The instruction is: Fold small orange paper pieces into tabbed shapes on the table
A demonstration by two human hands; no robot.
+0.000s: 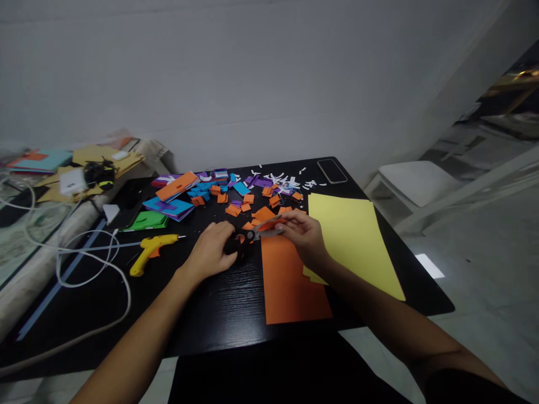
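Observation:
My left hand point(213, 248) is closed around the dark handles of a pair of scissors point(251, 235), whose blades point right. At the blades, my right hand point(304, 235) pinches a small orange paper piece point(272, 224); part of it is hidden by the fingers. Beneath my right hand lies an orange paper sheet point(292, 286), its upper end partly covered. Yellow paper sheets point(357, 235) lie to the right, under my right forearm. Small folded orange paper pieces point(233, 210) are scattered just beyond both hands.
A yellow glue gun point(154, 249) and a white cable point(105, 266) lie on the left. Behind it are green paper point(147, 220) and stacked folded papers point(170, 207). White paper scraps point(286, 182) and a phone point(332, 171) are at the back. A white stool point(415, 182) stands right.

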